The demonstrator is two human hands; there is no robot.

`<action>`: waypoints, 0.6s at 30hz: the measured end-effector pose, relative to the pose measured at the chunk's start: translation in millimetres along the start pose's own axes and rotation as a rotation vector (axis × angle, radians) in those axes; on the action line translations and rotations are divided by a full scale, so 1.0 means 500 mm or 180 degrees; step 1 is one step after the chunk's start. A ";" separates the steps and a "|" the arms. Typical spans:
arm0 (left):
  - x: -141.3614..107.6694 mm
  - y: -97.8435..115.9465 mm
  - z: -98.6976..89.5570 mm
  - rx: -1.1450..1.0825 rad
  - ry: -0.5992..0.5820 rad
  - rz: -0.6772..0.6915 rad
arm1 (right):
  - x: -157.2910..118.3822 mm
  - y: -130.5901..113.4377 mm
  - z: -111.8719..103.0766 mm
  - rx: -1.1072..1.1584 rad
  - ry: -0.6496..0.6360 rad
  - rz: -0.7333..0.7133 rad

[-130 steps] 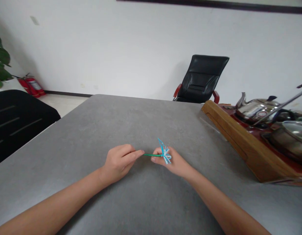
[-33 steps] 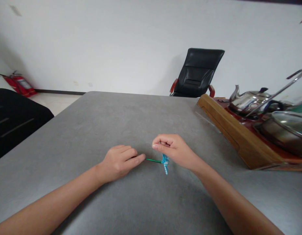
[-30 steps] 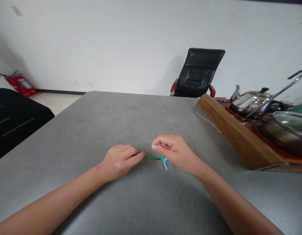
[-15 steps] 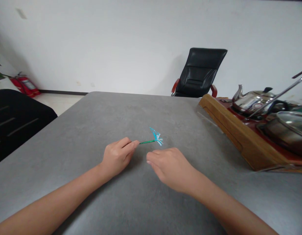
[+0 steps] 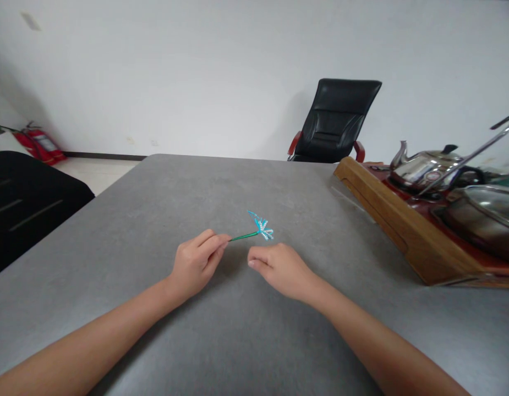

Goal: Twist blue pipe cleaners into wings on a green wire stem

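My left hand (image 5: 197,261) is closed, its thumb and fingertips pinching the green stem of a small handmade-looking flower (image 5: 263,228). The stem points right and slightly up. At its end spread several thin light-blue and white strips, with one longer blue strip sticking out to the upper left. Just below and right of the flower head is my right hand (image 5: 281,269), apart from the stem. Its fingers are curled under and pressed together; whatever they may hold is hidden. Both hands are low over the grey table (image 5: 188,187).
On the right of the table stands a wooden-sided tea tray (image 5: 403,236) with a steel kettle (image 5: 425,168) and a lidded pot (image 5: 485,220). A black office chair (image 5: 337,118) is behind the table. At left are another black chair (image 5: 35,203) and red fire extinguishers (image 5: 42,144).
The flower has shifted slightly left and up in view, with its head turned a little. My right hand has moved slightly up, its fingers curled further under. My left hand keeps its pinch.
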State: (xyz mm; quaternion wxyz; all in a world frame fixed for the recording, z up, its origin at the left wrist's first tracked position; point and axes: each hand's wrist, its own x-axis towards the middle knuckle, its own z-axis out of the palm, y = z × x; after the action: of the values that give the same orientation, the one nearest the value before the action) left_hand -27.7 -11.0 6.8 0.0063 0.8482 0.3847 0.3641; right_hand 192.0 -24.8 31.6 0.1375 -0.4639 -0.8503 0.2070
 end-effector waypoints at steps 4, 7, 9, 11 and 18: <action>-0.001 -0.001 -0.003 -0.0192 0.0054 0.0381 | 0.009 0.035 0.014 0.1096 0.0063 0.0302; 0.001 -0.002 -0.005 -0.0165 0.0006 0.0759 | 0.014 0.053 0.015 0.1610 0.0064 0.0107; 0.002 -0.001 -0.007 -0.0121 -0.0052 0.1002 | 0.017 0.058 0.011 0.1770 0.0011 0.0011; 0.004 0.001 -0.009 -0.0086 -0.0111 0.1215 | 0.022 0.061 0.007 0.1923 0.0013 0.0130; 0.008 0.007 -0.013 0.0223 -0.0297 0.1613 | 0.034 0.071 0.001 0.2628 0.0146 0.0520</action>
State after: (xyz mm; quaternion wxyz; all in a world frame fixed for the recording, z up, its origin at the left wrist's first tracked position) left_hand -27.8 -12.5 14.9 -0.0967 0.9331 0.1716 0.3009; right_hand 208.8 6.5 14.8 0.3139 -0.4402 -0.6532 0.5301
